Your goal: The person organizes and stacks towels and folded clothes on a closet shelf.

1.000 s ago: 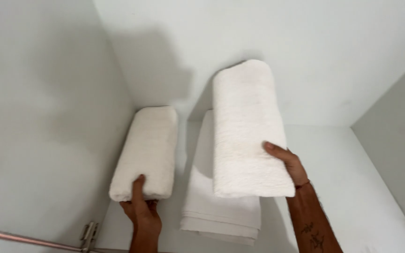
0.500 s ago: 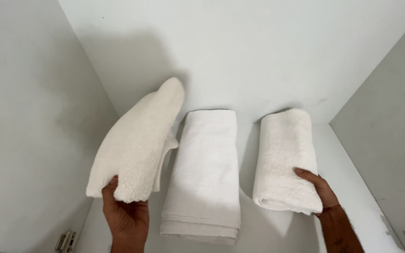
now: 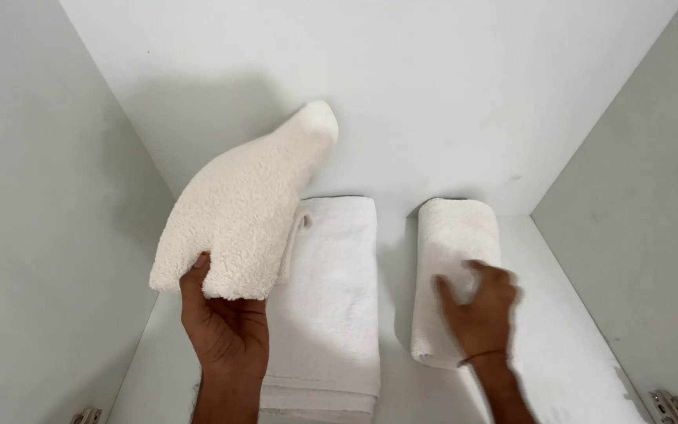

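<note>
While left hand (image 3: 225, 334) grips fleecy towel (image 3: 237, 216), right hand (image 3: 476, 310) spread over rolled towel (image 3: 455, 259); cupboard (image 3: 574, 330).

A single head-worn camera looks down and forward from close range into a white cupboard, its shelf (image 3: 559, 345) running from the near edge to the far back wall (image 3: 402, 94), side walls framing left and right, both hands entering from the near side.

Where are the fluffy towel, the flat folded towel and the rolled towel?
Fluffy towel (image 3: 237, 212): head view, middle of its raised body.
Folded towel (image 3: 331, 298): head view, centre of its top face.
Rolled towel (image 3: 457, 235): head view, upper part, above the right hand.
</note>
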